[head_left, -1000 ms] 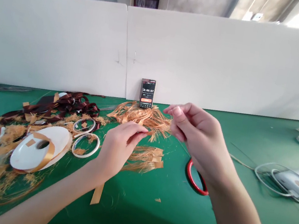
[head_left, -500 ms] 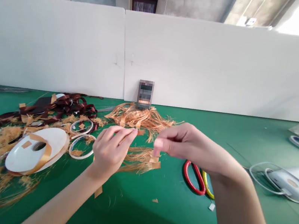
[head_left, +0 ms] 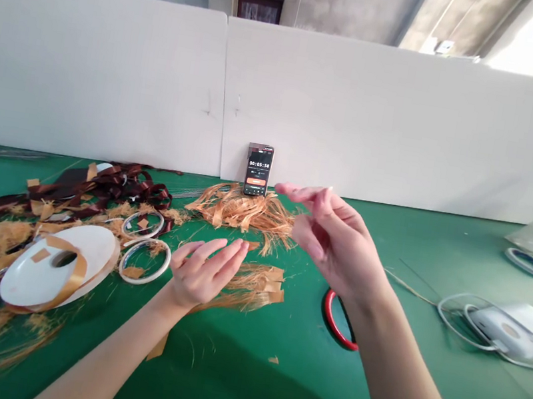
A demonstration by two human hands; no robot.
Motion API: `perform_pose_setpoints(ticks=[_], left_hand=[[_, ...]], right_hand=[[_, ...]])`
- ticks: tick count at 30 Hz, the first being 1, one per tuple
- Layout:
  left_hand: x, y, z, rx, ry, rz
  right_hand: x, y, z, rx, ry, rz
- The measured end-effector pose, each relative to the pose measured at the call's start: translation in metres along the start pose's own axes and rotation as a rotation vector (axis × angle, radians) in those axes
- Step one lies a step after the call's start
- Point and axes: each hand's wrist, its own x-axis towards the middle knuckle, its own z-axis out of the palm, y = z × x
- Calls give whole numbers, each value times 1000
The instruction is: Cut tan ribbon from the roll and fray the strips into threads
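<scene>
My left hand (head_left: 204, 274) hangs open just above the green mat, fingers spread, holding nothing. Its fingertips are close to a loose bundle of frayed copper-coloured strips (head_left: 253, 285). A larger heap of the same shredded strips (head_left: 239, 210) lies behind it. My right hand (head_left: 335, 241) is raised in the air to the right of that heap, its fingers apart and empty. Below it, my right forearm partly hides a pair of red-handled scissors (head_left: 335, 322).
A white spool with amber tape (head_left: 31, 277), clear tape rings (head_left: 144, 261) and a dark brown ribbon tangle (head_left: 111, 185) lie on the left. A phone showing a timer (head_left: 258, 170) leans on a white partition (head_left: 360, 120). A white corded device (head_left: 504, 328) sits at the right.
My hands were pinching at something close together and have now parted. My left hand has opened and lowered, and my right hand has risen with its fingers spread.
</scene>
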Motion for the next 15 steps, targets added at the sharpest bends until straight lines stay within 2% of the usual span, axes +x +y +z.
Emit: perform_pose_setpoints(ticks=[4,7,9,11,13,15], left_hand=[[4,1,-3,78,109,81],[7,-1,-4,118,149,97],[10,-2,-5,104,137,68],[12,-2,-6,83,118,55],[13,-2,-6,64,105,84],[14,0,-5,84,133,173]], right_hand=[[3,9,-3,-285,-171,41],[7,21,-8,-640,-220,52],[9,24,-10,-752,-245,69],[10,22,-12,-652,-279,92],[9,17,-12,-398,-260,111],[9,12,-11,-108,-197,104]])
